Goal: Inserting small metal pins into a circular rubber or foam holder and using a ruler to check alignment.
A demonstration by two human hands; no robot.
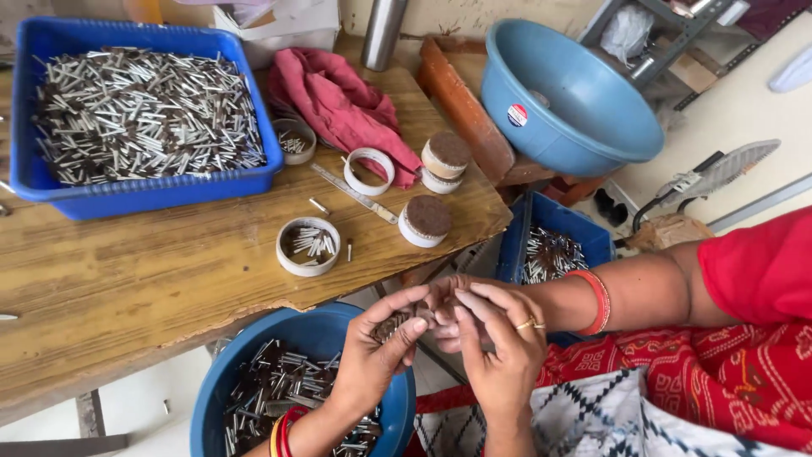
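My left hand [372,355], red bangles on its wrist, pinches a small round bundle of short dark sticks [393,324] above a blue tub [326,326] that holds several loose silver sticks. My right hand [501,351], a ring on one finger, curls over the hand of a co-worker [447,306]. That hand reaches in from the right on an arm with a red bangle [596,300] and meets the bundle. What lies under my right fingers is hidden.
On the wooden table [127,288] stand a blue crate [144,199] full of silver sticks, a white ring partly filled with sticks [309,245], an empty ring [370,171], filled round bundles [427,220], a metal ruler [355,195] and a pink cloth [338,101]. A big blue basin [567,93] and a second blue crate [554,245] sit to the right.
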